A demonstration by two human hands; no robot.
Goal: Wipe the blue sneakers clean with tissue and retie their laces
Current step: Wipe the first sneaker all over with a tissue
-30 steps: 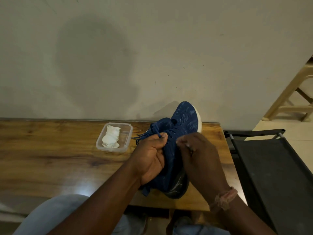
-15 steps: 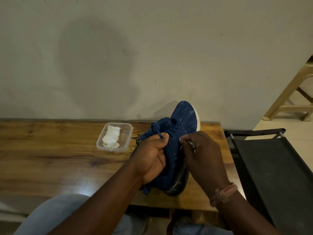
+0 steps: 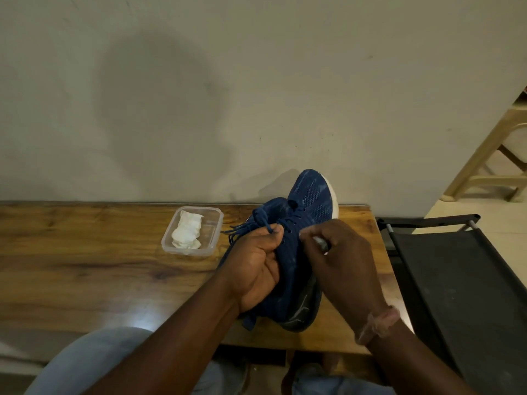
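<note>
Wooden table [image 3: 85, 266] against plain wall [image 3: 256, 81]; black chair [image 3: 456, 280] beside, seemingly.

Sneaker [image 3: 310, 195] blue mesh (white sole edge); tissue [image 3: 186, 230] white; table [image 3: 85, 252] brown woodgrain; chair [image 3: 462, 277] black.

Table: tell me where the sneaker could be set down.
Free: the wide stretch of wooden table left of the plastic container, and the strip in front of that container. Crowded: the right end, where both hands hold the blue sneaker near the edge by the black chair.
</note>
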